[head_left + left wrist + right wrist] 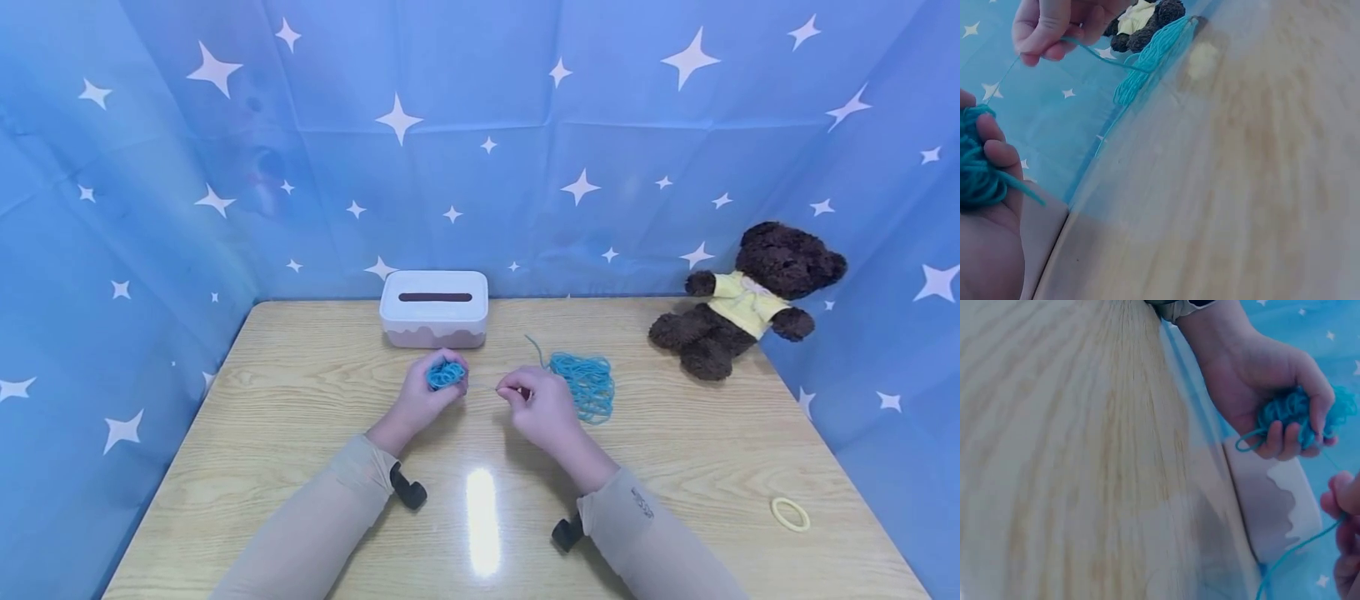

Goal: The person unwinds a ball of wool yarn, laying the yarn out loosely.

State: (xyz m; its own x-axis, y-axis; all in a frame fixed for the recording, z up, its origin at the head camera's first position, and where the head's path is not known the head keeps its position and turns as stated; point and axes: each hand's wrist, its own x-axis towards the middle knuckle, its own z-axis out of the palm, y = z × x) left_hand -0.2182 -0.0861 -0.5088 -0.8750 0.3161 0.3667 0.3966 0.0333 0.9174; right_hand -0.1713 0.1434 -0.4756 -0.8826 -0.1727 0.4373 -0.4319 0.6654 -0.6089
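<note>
In the head view my left hand (427, 392) grips a bunched ball of teal yarn (446, 374), its fingers curled round it. The right wrist view shows a small loop of that yarn (1291, 419) sticking out below the fingers. To the right, my right hand (543, 408) pinches a strand between thumb and fingers. A thin length of the strand (1005, 78) runs taut between the hands in the left wrist view. From the right hand, the strand trails to a loose pile of teal yarn (588, 385) lying on the table just beyond that hand.
A white tissue box (433, 310) with a dark slot stands at the back of the wooden table (300, 400). At the back right sits a brown teddy bear (738, 308) in a yellow shirt. A pale yellow ring (790, 515) lies at the front right.
</note>
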